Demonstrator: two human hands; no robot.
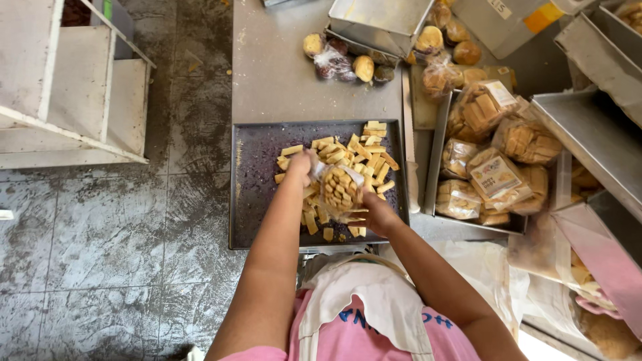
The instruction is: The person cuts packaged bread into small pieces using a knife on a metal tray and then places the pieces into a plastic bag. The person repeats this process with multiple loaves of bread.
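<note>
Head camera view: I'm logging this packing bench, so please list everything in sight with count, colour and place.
baking tray: one, dark grey, centre of the steel table
biscuit sticks: a loose pile, pale yellow, on the baking tray
clear bag: one, part filled with biscuit sticks, held above the baking tray
packed bags: several, clear with tan contents, in the metal bin at right
round buns: several, brown, top of the table
knife: one, pale, right of the baking tray
white shelf: one, upper left, on the floor
left hand: holds the clear bag
right hand: holds the clear bag
</note>
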